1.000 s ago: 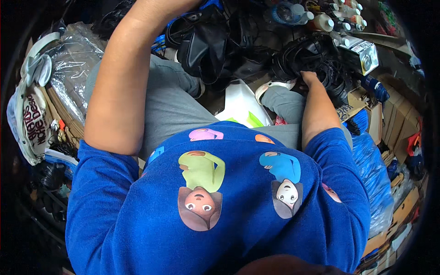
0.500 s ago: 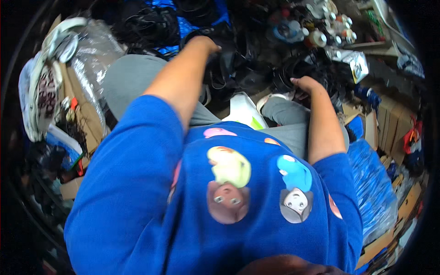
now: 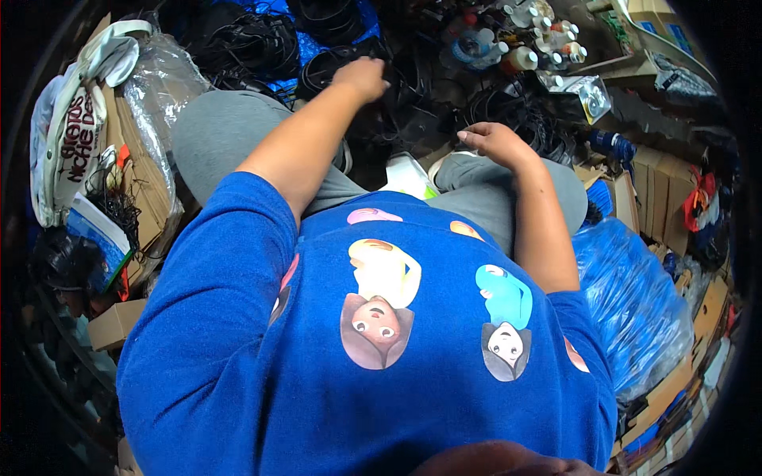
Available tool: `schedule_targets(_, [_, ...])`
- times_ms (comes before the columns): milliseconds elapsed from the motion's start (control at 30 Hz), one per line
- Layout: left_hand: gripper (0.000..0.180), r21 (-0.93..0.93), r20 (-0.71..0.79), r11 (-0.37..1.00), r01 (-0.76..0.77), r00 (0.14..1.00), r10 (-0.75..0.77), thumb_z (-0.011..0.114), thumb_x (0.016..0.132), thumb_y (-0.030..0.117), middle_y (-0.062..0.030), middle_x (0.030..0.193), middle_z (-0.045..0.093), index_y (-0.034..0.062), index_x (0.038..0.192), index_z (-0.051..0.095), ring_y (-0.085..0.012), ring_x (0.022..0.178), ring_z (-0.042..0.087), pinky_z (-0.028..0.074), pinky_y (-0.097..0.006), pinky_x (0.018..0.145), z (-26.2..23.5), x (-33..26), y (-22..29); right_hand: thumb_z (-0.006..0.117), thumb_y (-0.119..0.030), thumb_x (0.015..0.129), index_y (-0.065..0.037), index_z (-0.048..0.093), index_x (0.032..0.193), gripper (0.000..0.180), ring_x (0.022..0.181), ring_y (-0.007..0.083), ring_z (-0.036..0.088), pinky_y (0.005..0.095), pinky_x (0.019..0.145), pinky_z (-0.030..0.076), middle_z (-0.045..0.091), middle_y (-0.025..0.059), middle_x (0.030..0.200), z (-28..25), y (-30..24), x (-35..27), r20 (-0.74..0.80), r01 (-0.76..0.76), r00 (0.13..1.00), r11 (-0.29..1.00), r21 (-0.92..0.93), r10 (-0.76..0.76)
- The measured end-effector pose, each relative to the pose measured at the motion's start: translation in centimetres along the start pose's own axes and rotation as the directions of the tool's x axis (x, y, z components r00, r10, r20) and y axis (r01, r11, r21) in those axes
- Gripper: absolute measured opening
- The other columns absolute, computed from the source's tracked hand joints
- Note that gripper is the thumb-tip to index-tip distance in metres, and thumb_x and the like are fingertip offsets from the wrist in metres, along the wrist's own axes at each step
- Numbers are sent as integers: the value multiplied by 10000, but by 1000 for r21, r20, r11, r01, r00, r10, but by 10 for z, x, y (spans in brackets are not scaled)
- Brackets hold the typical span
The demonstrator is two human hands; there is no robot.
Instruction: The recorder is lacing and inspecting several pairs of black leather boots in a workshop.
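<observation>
The shirt (image 3: 444,317) is deep blue, printed with figures (image 3: 377,317) in pale yellow, turquoise, pink and orange; the trousers (image 3: 222,135) are plain grey; the tangled straps (image 3: 528,115), black; the sheet (image 3: 313,47), bright blue; the bottle caps (image 3: 532,59), white; the plastic bag (image 3: 631,305), blue; the cardboard (image 3: 663,186), brown; the cloth (image 3: 55,170), white with maroon lettering (image 3: 83,139).

Gap between hands (image 3: 361,79), bottles (image 3: 549,41) beyond
</observation>
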State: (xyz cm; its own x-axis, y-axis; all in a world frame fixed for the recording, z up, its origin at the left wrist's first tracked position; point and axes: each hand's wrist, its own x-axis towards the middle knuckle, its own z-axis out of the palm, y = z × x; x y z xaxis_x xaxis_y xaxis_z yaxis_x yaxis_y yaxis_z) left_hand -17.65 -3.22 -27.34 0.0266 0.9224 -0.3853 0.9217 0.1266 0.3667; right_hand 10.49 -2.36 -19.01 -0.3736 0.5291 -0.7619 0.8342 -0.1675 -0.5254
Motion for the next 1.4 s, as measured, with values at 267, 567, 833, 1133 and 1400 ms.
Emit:
schedule_targets(267, [822,519,534,740,-428,838,109,771,608,334,-93,1442,229,259,1327,379,-396,1314,204,265,-667,943,32,-39,40,614,-411,789,11,644,994,471,741,193,611,307,690,478,657,122,841,-14,33,13,-100,-60,993,996,68,66])
schedule_targets(567, [397,-198,120,969,-149,977,175,694,653,95,-170,854,622,29,1011,536,-244,783,629,489,-348,689,-70,-21,72,495,-611,809,-34,569,1140,669,827,195,580,346,789,445,616,125,952,-34,-8,12,108,-103,992,894,436,62])
schedule_targets(833, [409,-664,-45,714,-221,965,257,683,778,177,-50,946,558,10,1091,480,-115,920,516,425,-270,810,-61,-22,116,666,-278,805,-53,569,1072,362,928,143,579,274,823,452,621,64,1007,-38,-28,-7,-236,301,941,285,910,-241])
schedule_targets(1133, [598,80,347,971,-227,919,186,703,700,323,-175,1201,501,41,1187,498,-330,1114,490,422,-427,905,76,4,76,648,-185,825,-19,575,1058,295,887,95,567,250,821,432,630,45,978,-55,6,-33,-544,536,829,468,703,-133])
schedule_targets(1400, [350,261,540,877,-402,815,213,647,737,214,-112,1164,511,158,1080,599,-299,1048,514,447,-432,849,73,4,98,647,-108,819,-29,597,1038,238,839,77,572,226,770,448,638,24,941,-59,6,-31,-622,622,764,453,638,-172])
